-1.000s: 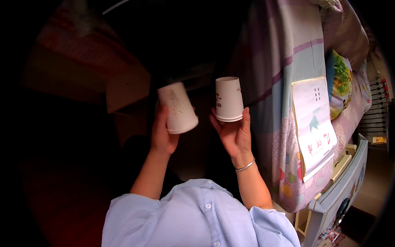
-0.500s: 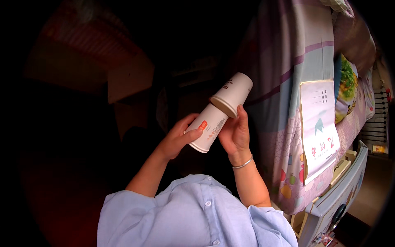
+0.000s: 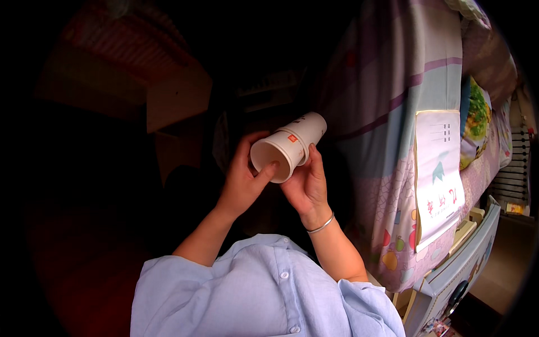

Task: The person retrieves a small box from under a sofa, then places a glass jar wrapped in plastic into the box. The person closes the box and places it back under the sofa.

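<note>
Two white paper cups are held end to end in front of my chest. The nearer cup [image 3: 287, 147], with a small orange-red mark, has its open mouth turned toward me and to the left. Its other end sits inside the mouth of the farther cup [image 3: 314, 124]. My left hand [image 3: 238, 182] is closed around the nearer cup, thumb reaching inside its mouth and fingers mostly hidden behind the wall. My right hand [image 3: 307, 188], with a silver bangle at the wrist, supports the cups from below right, its thumb at the farther cup's rim.
To the right is a bed edge with a patterned cover [image 3: 387, 185], bearing a white printed paper pad [image 3: 441, 185] and a colourful package [image 3: 476, 121]. A pale blue cabinet-like object [image 3: 460, 269] stands at lower right. A brown box [image 3: 178, 104] shows in the dark left.
The nearer cup has tilted so its mouth faces me, and its far end has gone into the farther cup. My left thumb has moved from its outside wall into its mouth.
</note>
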A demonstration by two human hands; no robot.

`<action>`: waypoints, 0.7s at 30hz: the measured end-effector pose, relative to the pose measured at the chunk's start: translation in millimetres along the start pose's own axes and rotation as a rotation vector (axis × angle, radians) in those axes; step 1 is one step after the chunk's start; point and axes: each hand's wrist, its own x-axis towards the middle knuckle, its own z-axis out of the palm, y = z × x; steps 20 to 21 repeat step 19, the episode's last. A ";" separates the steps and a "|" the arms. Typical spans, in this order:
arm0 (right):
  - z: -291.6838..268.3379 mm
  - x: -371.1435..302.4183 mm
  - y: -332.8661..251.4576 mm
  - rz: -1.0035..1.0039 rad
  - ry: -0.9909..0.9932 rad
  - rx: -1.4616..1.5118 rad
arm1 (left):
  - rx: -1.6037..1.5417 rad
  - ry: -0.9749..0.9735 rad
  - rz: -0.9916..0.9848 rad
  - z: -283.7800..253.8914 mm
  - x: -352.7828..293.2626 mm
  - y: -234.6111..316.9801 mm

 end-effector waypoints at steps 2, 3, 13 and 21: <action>3.5 -1.4 1.1 0.015 0.003 0.032 | 0.243 0.070 0.063 1.3 -1.5 1.9; 4.0 -2.1 1.3 0.020 0.005 0.048 | 0.271 0.101 0.098 3.3 -1.5 5.0; 2.9 -0.6 5.3 0.078 0.024 0.224 | 0.716 0.102 0.663 0.9 -4.3 11.4; 15.8 -10.6 11.1 0.104 0.003 0.180 | 0.717 0.109 0.636 -1.1 2.1 10.4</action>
